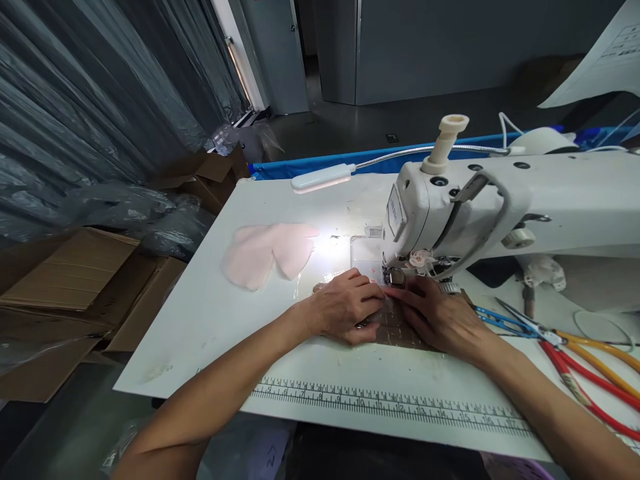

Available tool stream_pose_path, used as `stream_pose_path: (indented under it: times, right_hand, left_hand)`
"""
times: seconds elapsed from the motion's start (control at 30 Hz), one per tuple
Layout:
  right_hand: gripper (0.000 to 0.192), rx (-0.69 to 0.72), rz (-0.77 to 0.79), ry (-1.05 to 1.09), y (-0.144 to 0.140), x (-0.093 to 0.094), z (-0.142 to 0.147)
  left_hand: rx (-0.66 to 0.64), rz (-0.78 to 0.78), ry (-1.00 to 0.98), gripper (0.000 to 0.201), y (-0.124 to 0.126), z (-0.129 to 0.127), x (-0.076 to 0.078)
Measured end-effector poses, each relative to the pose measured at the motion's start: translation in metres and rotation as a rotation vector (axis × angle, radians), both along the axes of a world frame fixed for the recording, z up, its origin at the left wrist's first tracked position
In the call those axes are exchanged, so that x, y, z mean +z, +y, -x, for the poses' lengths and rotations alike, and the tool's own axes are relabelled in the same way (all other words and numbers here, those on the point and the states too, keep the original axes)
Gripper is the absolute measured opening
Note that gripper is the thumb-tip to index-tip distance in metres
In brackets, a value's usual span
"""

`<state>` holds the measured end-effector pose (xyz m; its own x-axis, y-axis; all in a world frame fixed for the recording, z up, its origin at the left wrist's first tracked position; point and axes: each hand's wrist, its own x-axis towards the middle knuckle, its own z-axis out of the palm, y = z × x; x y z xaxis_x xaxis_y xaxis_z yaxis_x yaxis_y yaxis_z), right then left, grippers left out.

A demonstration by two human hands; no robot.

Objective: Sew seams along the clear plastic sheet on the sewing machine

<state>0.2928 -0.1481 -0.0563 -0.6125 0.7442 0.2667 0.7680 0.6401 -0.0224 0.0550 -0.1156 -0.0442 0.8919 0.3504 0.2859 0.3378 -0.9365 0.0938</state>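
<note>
My left hand (347, 307) rests on the sewing bed with its fingers curled and closed. What lies under its fingertips, if anything, is hidden. Across from it, my right hand (447, 317) lies low beside the presser foot (397, 277), index finger stretched toward the left fingertips and thumb apart. Both hands are over a brown, tape-covered patch (403, 332) in front of the white sewing machine (417, 207). A small pink bit shows near the needle, too small to make out. Left of the hands, a pale pink cut fabric piece (255, 257) lies flat on the white table (225, 333).
At the right lie orange-handled scissors (580, 341), red-handled pliers (563, 367) and a blue tool (505, 320). A lit lamp (323, 179) hangs over the table. A ruler strip (380, 403) runs along the front edge. Cardboard boxes (70, 267) stand at the left.
</note>
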Motion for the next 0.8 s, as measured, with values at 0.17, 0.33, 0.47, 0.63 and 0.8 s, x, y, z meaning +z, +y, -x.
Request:
stream_pose_path:
  times: [0.17,0.33,0.47,0.63,0.8]
  right_hand:
    - [0.043,0.016,0.057,0.031,-0.003,0.003,0.000]
    - [0.042,0.003,0.088,0.065,-0.004,0.000,0.000]
    - [0.041,0.010,0.122,0.077,-0.005,0.000,0.000]
    - [0.042,-0.034,0.101,0.040,-0.005,-0.001,0.003]
    - [0.041,-0.085,0.074,0.001,-0.007,-0.003,0.008]
  left_hand:
    - [0.037,-0.030,0.037,0.033,-0.001,0.000,0.004]
    - [0.054,-0.026,0.043,0.037,-0.002,0.000,0.007]
    - [0.073,-0.009,0.067,0.041,-0.001,-0.001,0.009]
    - [0.078,-0.011,0.087,0.045,0.002,-0.001,0.011]
    - [0.097,-0.018,0.111,0.047,0.004,-0.001,0.013]
